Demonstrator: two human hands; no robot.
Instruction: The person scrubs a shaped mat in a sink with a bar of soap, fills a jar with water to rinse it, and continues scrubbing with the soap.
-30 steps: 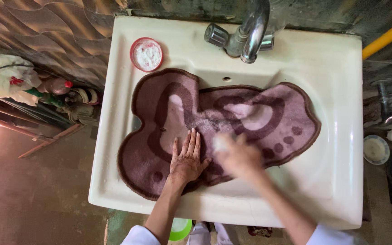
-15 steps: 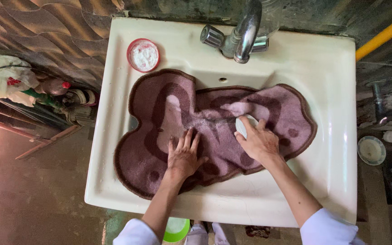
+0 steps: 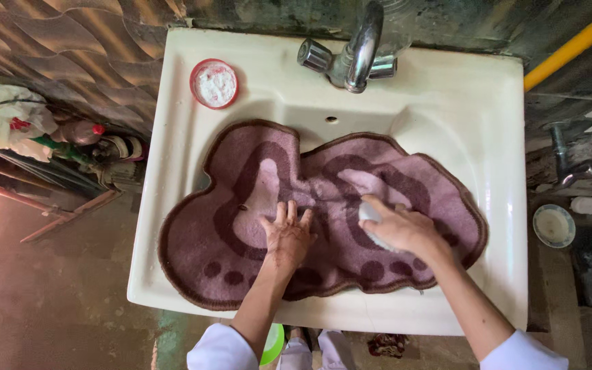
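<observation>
Right grip: right hand (image 3: 405, 229) curled closed around a white soap bar (image 3: 370, 215), centre-right of frame.
Left grip: left hand (image 3: 286, 235) flat, fingers spread, holding nothing, pressing the mat.
Mat: purple footprint-pattern mat (image 3: 255, 185) draped across the white sink (image 3: 447, 96).
Upper left: round powder dish (image 3: 214, 83) on the rim.

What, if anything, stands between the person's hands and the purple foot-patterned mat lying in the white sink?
Nothing visible does. The left hand lies flat on the purple foot-patterned mat, and the right hand presses a small white bar against it. The faucet and red-rimmed powder dish sit clear, at the white sink rim.
</observation>
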